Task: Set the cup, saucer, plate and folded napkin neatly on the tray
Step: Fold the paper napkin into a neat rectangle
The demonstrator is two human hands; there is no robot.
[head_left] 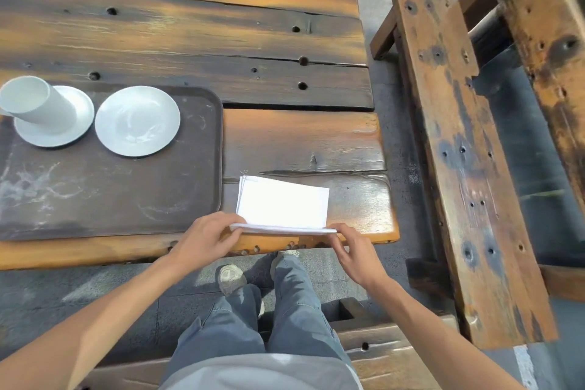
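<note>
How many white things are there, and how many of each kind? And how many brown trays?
Cup: 1, white, on the saucer
Saucer: 1, white, on the tray
Plate: 1, white, on the tray
Napkin: 1, white, on the table, held by the left hand and right hand
Tray: 1, brown
Total: 5 things, 4 white

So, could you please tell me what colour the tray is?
Dark brown with pale scuff marks, the tray shows in the head view.

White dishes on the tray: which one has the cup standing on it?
The left dish, the saucer, at the tray's far left corner, carries the cup. The plate beside it on the right is bare.
</note>
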